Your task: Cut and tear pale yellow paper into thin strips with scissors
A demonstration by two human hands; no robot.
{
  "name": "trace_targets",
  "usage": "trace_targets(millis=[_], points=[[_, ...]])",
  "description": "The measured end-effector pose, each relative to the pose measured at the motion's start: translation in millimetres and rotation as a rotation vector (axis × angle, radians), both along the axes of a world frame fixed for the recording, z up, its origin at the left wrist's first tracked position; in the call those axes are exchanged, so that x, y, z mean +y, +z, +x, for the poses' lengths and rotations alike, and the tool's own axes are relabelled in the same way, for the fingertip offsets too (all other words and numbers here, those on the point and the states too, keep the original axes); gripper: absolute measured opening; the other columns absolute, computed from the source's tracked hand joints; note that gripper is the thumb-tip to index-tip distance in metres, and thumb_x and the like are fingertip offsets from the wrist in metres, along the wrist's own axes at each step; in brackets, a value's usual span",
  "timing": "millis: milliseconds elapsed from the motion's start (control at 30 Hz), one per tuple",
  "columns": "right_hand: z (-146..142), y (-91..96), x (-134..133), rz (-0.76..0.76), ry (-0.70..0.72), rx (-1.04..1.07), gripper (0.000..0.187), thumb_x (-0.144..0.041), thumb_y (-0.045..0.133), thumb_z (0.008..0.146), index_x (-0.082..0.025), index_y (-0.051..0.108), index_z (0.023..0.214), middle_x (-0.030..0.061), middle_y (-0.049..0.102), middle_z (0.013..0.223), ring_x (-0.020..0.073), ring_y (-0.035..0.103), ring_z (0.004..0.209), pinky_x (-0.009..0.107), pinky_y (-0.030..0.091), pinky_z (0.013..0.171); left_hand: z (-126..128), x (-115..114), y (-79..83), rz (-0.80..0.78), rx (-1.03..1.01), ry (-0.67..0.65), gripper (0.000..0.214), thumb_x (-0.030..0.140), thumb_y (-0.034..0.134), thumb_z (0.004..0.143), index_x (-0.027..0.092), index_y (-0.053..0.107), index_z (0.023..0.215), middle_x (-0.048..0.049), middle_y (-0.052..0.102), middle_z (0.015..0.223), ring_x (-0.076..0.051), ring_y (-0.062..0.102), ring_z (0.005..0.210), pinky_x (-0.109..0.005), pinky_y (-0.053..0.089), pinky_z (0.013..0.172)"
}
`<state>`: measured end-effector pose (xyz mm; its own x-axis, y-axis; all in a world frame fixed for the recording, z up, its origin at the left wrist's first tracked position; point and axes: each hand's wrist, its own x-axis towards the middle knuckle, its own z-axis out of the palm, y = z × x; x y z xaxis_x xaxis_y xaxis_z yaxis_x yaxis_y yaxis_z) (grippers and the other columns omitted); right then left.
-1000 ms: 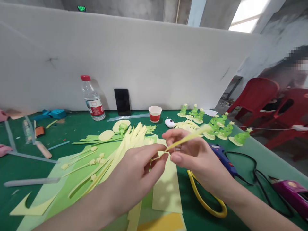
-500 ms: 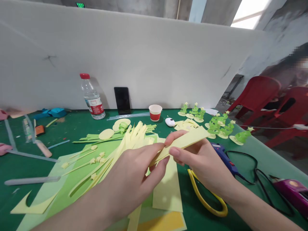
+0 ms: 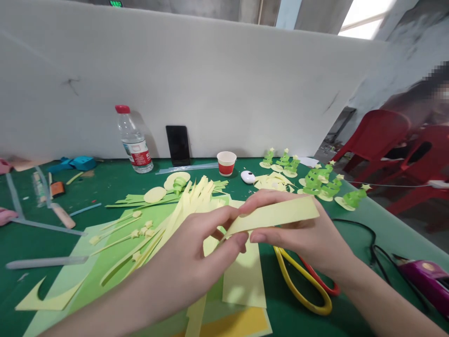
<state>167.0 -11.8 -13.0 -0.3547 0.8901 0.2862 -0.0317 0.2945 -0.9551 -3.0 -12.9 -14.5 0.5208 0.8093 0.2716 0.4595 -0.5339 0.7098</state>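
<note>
One flat, pale strip [image 3: 277, 216] is pinched by the left hand [image 3: 196, 245] over a white-walled green desk [image 3: 105, 189], the right hand [image 3: 308, 241] showing an unclear grip.

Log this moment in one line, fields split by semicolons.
left hand: pinching strip; right hand: at strip, pinch unclear; yellow handle: near right hand; cup: upright; bottle: upright

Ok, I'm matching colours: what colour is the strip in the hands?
The held strip is pale yellow, seen best in the current head view.
</note>
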Motion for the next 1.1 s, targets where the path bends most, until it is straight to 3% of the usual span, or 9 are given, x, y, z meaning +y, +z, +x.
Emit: trace_targets(millis=[200,300,400,567,733,833,933,1033,1100], points=[[5,4.3,1,0.153,-0.066,-0.199,0.012,-0.018,0.066,0.07,-0.02,0.065,0.081,-0.0024,0.063,0.075,0.009,0.058,0.068,0.017,0.047,0.06,-2,5,4.4,-0.194,-0.044,-0.049,0.02,0.028,0.042,0.084,0.025,0.061,0.08,0.0054,0.066,0.08,-0.012,0.061,0.077,-0.016,0.048,0.063],[8,5.0,2,0.164,-0.05,-0.25,0.009,-0.02,0.061,0.074,-0.02,0.065,0.083,-0.0011,0.061,0.075,0.009,0.054,0.067,0.018,0.043,0.057,-1,7,6.1,-0.159,-0.064,-0.036,0.028,0.028,0.039,0.085,0.023,0.062,0.07,0.0043,0.066,0.076,-0.013,0.061,0.074,-0.019,0.048,0.064],[7,2.6,4,0.057,-0.031,-0.236,0.009,-0.023,0.057,0.076,-0.018,0.064,0.078,-0.0019,0.053,0.064,0.0073,0.044,0.054,0.019,0.034,0.045,1,8,5.2,-0.108,-0.028,-0.018,0.031,0.027,0.038,0.085,0.021,0.061,0.064,0.0049,0.06,0.063,-0.01,0.055,0.06,-0.017,0.044,0.057],[8,-3.8,6,-0.153,-0.099,-0.174,0.024,-0.03,0.056,0.077,-0.016,0.052,0.058,-0.0052,0.034,0.048,0.0059,0.03,0.044,0.02,0.023,0.041,3,12,5.4,-0.089,0.066,-0.014,0.04,0.03,0.045,0.082,0.017,0.038,0.044,0.007,0.029,0.045,-0.007,0.031,0.041,-0.017,0.029,0.041],[22,2.7,11,-0.187,-0.125,-0.025,0.027,-0.027,0.063,0.072,-0.016,0.052,0.05,-0.0054,0.037,0.044,0.0045,0.033,0.04,0.018,0.025,0.037,-10,19,6.7,-0.083,0.209,-0.116,0.038,0.033,0.043,0.083,0.018,0.047,0.049,0.0067,0.043,0.048,-0.008,0.041,0.045,-0.017,0.033,0.044],[25,7.4,14,-0.241,-0.12,-0.083,0.019,-0.027,0.063,0.072,-0.017,0.061,0.056,-0.0036,0.05,0.044,0.0044,0.042,0.036,0.016,0.032,0.035,-16,21,2.9,0.085,0.279,-0.049,0.024,0.033,0.042,0.085,0.02,0.06,0.075,0.0025,0.063,0.074,-0.013,0.057,0.066,-0.02,0.044,0.058],[18,7.4,13,-0.281,-0.114,-0.092,0.014,-0.025,0.065,0.07,-0.017,0.064,0.059,-0.0006,0.061,0.051,0.0054,0.048,0.035,0.016,0.041,0.037,-14,18,-1.7,0.421,0.181,0.107,0.026,0.025,0.043,0.085,0.017,0.053,0.107,-0.0052,0.061,0.107,-0.018,0.055,0.097,-0.03,0.044,0.082],[5,5.3,7,-0.277,-0.09,-0.008,0.009,-0.022,0.063,0.072,-0.018,0.068,0.066,-0.0002,0.064,0.06,0.007,0.055,0.043,0.017,0.048,0.044,-7,12,-4.5,0.687,0.095,0.086,0.024,0.017,0.044,0.085,0.015,0.053,0.107,-0.0065,0.061,0.109,-0.016,0.051,0.104,-0.031,0.038,0.093],[-1,4.7,2,-0.233,-0.036,0.005,0.009,-0.019,0.062,0.073,-0.019,0.07,0.07,-0.0008,0.065,0.062,0.0079,0.058,0.05,0.017,0.051,0.05,-3,8,-5.2,0.747,0.108,0.06,0.021,0.018,0.046,0.085,0.015,0.055,0.104,-0.0063,0.063,0.106,-0.016,0.053,0.103,-0.034,0.035,0.096]])
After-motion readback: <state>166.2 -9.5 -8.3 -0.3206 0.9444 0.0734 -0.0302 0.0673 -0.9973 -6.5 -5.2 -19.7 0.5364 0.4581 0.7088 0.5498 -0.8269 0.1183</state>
